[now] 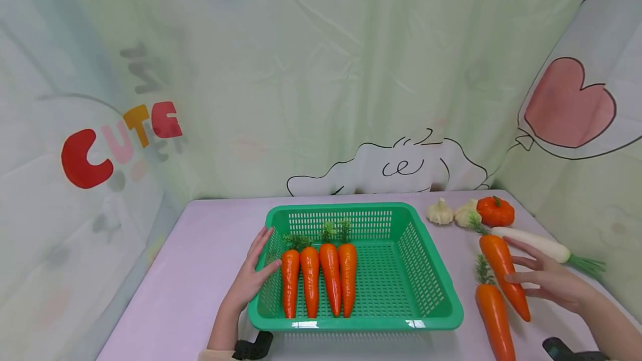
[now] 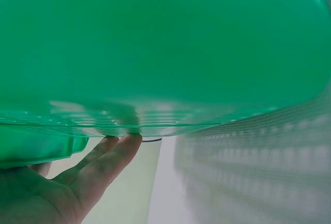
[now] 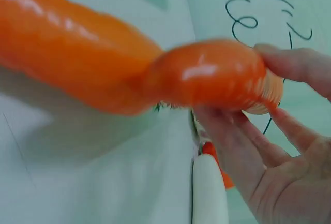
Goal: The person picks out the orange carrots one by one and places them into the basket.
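My left hand [image 1: 252, 272] holds the left rim of a green plastic basket [image 1: 401, 323], thumb over the rim. In the left wrist view, two straight fingers [image 2: 106, 169] reach the outer wall. Four carrots [image 1: 309, 283] with leafy tops lie side by side in the basket's left half, tips toward me. To the right of the basket, my right hand [image 1: 546, 277] pinches another orange carrot [image 1: 496, 252] between thumb and fingers; this shows close up in the right wrist view [image 3: 222, 74]. Beside it, one more carrot [image 1: 494, 316] lies on the table.
Behind the right hand lie a white radish [image 1: 536, 243] with green leaves, an orange-red pumpkin-like vegetable [image 1: 495, 212] and two garlic bulbs [image 1: 440, 212]. A printed curtain [image 1: 321, 82] hangs along the back edge of the pale table [image 1: 185, 272].
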Available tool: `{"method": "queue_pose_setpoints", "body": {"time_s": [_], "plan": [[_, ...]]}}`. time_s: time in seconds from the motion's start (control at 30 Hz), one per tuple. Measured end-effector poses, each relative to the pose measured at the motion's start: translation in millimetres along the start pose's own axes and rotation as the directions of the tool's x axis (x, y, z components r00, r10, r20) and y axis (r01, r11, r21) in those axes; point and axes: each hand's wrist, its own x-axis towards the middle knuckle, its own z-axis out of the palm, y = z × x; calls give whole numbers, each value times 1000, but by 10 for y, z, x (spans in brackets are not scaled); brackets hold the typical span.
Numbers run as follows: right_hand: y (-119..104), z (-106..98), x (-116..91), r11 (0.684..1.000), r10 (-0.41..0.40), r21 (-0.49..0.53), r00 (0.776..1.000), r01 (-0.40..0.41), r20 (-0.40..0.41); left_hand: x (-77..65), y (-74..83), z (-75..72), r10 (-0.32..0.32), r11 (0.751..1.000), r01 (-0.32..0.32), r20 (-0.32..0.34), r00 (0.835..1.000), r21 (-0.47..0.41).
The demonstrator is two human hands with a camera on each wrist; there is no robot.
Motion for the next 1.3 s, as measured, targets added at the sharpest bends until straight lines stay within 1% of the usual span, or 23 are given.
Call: {"method": "queue_pose_setpoints", "body": {"time_s": [0.2,0.5,0.6,0.7,0.8,0.93,1.1,1.17,1.3], "plan": [[-152,86,-11,999,-41,32,999,41,26,-2,13,-2,-4,1000,4,-5,1000,1],[-569,303,-35,990,-121,80,992,117,47,-3,7,-8,-7,1000,7,-6,1000,-2],[-717,377,-52,990,-117,92,991,111,62,-4,13,-8,-4,1000,4,-5,1000,-6],[-849,460,-65,992,-104,74,992,99,70,-3,13,-7,-3,1000,2,-3,1000,-10],[-952,556,-66,993,-110,52,991,106,76,-3,9,-6,-2,1000,2,-1,1000,-11],[-1054,682,-46,990,-134,60,987,129,90,-2,10,-4,-1,1000,1,-2,1000,-9],[-1170,842,-8,985,-137,121,984,123,113,-2,13,-1,2,1000,-2,-1,1000,-12],[-1214,907,8,981,-137,160,981,114,141,-3,14,0,0,1000,0,-1,1000,-12],[-1280,1041,46,968,-152,228,967,104,207,-4,11,2,-2,1000,2,-3,1000,-8]]}}
